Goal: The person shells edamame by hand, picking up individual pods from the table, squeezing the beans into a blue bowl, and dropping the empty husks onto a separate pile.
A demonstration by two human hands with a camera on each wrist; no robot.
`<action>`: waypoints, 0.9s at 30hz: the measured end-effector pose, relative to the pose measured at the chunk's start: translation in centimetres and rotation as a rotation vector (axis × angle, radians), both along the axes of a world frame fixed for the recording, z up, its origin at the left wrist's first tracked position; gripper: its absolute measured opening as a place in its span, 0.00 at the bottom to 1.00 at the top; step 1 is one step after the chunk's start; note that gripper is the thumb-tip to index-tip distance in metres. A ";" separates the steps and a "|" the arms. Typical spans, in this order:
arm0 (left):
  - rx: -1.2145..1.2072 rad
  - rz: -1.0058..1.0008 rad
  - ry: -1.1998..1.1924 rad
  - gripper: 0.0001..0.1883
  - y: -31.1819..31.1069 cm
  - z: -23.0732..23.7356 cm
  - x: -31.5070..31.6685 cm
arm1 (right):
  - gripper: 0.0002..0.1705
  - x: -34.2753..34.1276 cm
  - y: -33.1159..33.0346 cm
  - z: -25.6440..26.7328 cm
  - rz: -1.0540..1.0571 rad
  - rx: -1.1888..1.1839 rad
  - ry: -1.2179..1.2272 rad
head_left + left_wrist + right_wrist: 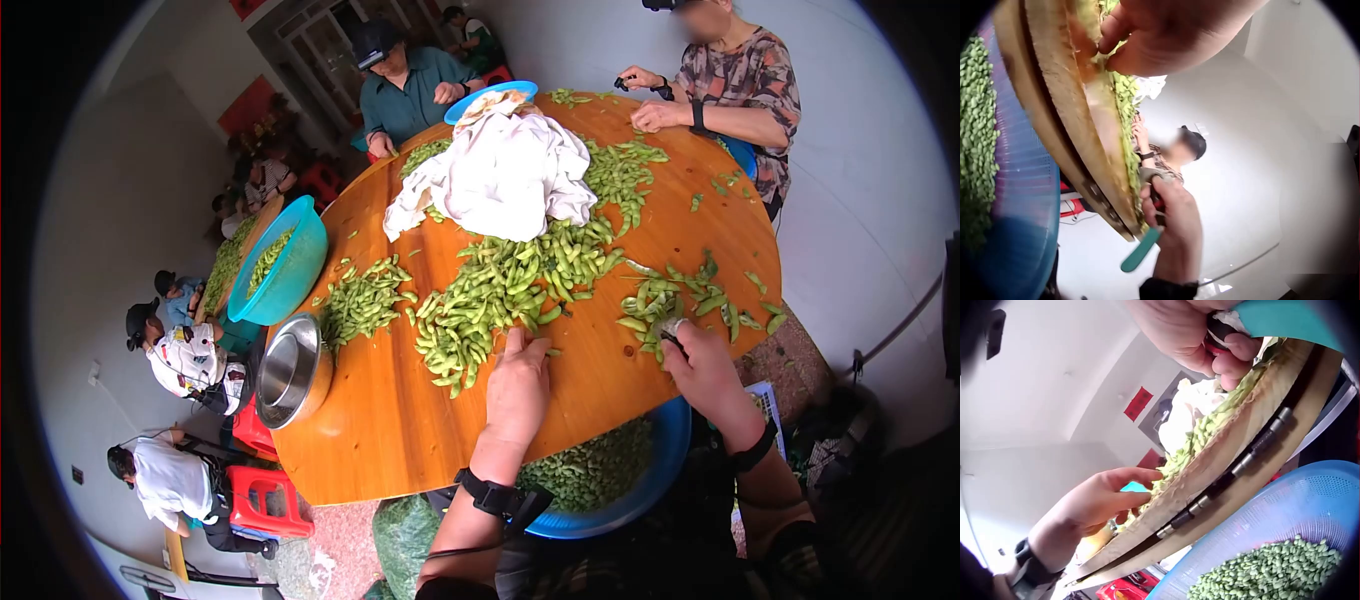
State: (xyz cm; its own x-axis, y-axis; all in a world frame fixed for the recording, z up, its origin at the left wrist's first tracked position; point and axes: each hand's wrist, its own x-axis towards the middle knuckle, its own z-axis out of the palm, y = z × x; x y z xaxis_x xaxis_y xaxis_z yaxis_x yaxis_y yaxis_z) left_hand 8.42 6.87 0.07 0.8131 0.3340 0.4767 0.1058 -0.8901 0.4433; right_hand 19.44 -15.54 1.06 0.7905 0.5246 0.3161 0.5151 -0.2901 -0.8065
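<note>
My left hand (518, 388) reaches to the near edge of a heap of green soybean pods (500, 290) on the wooden table. In the right wrist view its thumb and forefinger stretch out apart, fingertips right at the pods (1179, 461). Further right, my right hand (703, 372) grips a tool with a flat, rounded teal end (1141, 250) and black and red parts between the fingers. It is beside a smaller group of pods (655, 300) near the table edge. Below the edge, a blue basin (684, 440) holds shelled green beans (1266, 575).
A crumpled white cloth (510, 175) covers part of the heap. At the left edge stand a steel bowl (290, 370) and a turquoise basin (308, 255). Two people sit across the wooden table (380, 430); others are beyond, with a red stool (265, 500) at left.
</note>
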 end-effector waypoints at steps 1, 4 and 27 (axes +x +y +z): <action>0.086 -0.002 0.006 0.09 0.7 -0.4 0.6 | 0.09 -0.5 0.2 0.3 0.046 0.012 -0.006; 0.132 -0.011 0.035 0.09 0.1 -0.1 0.5 | 0.07 -2.4 1.4 1.2 0.163 0.099 0.010; -0.646 -0.135 -0.102 0.15 -4.1 0.3 -4.2 | 0.07 -5.5 4.2 2.3 0.450 0.087 0.538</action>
State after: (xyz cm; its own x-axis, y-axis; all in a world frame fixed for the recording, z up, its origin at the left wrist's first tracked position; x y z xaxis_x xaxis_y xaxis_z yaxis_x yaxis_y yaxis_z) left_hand 4.22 2.73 0.36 0.8292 0.4766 0.2919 -0.0591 -0.4446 0.8938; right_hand 13.93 -11.32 3.35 0.5611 0.8278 -0.0021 0.0929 -0.0654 -0.9935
